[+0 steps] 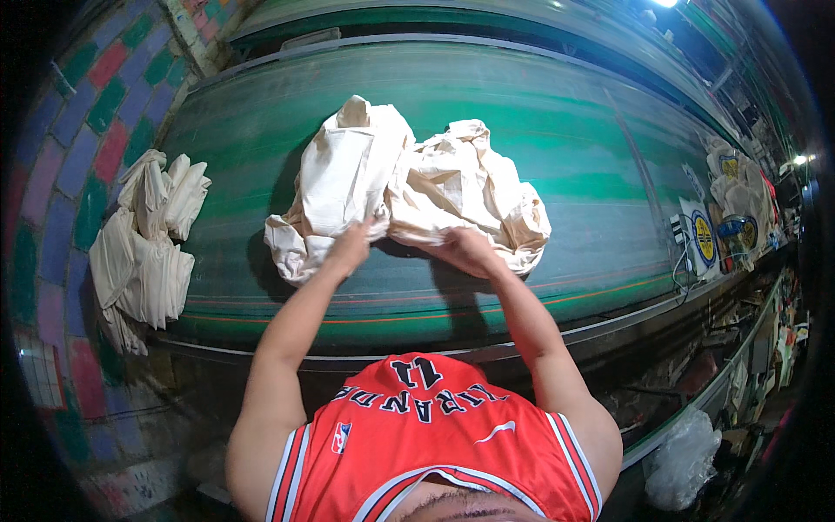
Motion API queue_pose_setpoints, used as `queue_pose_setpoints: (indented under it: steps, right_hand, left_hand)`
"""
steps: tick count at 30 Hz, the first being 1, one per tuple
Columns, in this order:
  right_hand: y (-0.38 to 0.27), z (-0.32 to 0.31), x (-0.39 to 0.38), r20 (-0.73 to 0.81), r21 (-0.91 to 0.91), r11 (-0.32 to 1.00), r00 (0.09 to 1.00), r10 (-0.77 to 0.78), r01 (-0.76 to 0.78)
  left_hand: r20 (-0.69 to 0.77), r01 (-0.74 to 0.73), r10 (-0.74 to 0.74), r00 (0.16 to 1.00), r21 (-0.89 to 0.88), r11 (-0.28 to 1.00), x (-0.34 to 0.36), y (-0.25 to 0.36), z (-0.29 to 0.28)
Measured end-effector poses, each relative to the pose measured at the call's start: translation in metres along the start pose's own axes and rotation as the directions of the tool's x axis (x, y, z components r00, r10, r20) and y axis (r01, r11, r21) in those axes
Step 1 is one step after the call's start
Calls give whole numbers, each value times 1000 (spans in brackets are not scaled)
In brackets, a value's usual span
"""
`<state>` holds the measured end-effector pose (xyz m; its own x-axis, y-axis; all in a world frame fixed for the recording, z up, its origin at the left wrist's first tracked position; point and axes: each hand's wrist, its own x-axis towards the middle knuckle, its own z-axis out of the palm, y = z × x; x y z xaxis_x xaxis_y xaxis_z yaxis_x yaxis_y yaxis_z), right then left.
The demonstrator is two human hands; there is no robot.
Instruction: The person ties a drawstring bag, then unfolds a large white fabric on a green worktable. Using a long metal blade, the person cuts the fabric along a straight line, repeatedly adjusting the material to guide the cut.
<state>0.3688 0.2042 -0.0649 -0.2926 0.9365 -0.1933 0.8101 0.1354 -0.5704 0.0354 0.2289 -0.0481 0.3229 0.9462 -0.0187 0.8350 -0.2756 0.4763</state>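
Observation:
Two crumpled heaps of cream cloth lie side by side on the long green table. The left cloth heap (pixel 339 170) has a flatter, smoother middle and a bunched top. Folds and hollows cover the right cloth heap (pixel 470 178), which touches the other in the middle. My left hand (pixel 350 248) pinches cloth at the lower inner edge, where the heaps meet. At the near edge of the right heap, my right hand (pixel 470 250) is closed around the fabric. The fingertips of both hands are partly hidden by the cloth.
The green table (pixel 574 235) runs across in front of me. A pile of folded cream cloth (pixel 143 248) hangs at its left end by a painted brick wall (pixel 113 96). Cloths with a round blue-yellow emblem (pixel 703 239) lie at the right end. A clear plastic bag (pixel 684 458) sits lower right.

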Motion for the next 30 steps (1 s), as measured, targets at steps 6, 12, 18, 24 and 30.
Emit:
queue_pose_setpoints:
  steps: [6, 12, 18, 24, 30]
  right_hand:
    - [130, -160, -57, -764, 108, 979, 616, 195, -175]
    - [174, -213, -130, -460, -88, 499, 479, 747, -862]
    - [140, -169, -72, -532, -371, 889, 846, 33, -268]
    - [54, -57, -54, -47, -79, 995, 997, -59, 55]
    - [76, -67, -69, -24, -186, 973, 990, 136, -139]
  left_hand:
    - [-710, 151, -38, 703, 96, 984, -23, -194, -150]
    - [-286, 737, -690, 665, 97, 669, -100, -253, -197]
    - [-256, 11, 30, 966, 156, 988, -59, -117, -149]
    - [128, -447, 445, 886, -22, 894, -25, 21, -45]
    - [327, -226, 262, 908, -144, 963, -55, -8, -17]
